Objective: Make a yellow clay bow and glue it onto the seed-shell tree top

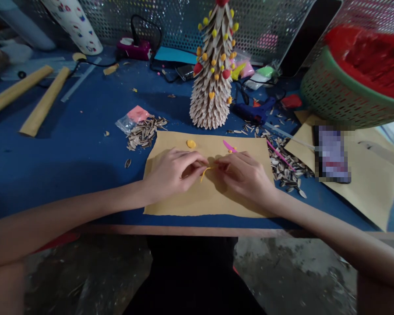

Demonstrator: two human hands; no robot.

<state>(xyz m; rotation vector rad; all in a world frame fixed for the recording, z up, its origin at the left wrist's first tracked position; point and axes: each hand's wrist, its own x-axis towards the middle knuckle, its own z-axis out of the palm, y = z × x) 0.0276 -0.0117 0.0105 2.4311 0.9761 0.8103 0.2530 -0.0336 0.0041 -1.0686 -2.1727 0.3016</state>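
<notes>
My left hand [172, 173] and my right hand [243, 175] meet over a tan sheet of paper [184, 201] on the blue table. Both pinch a thin yellow strip of clay [206, 171] stretched between their fingertips. A small yellow clay blob [191, 143] lies on the paper just beyond my left hand. A pink tool [229, 146] lies on the paper beyond my right hand. Behind the paper stands a cone-shaped tree made of seed shells [213, 74], dotted with yellow and red clay balls.
Sunflower seed piles lie left [143, 133] and right [287, 168] of the paper. A blue glue gun [254, 111], a small plastic bag [131, 119], two wooden sticks [44, 103], a green basket [344, 94] and a phone [333, 153] on another tan sheet surround the work spot.
</notes>
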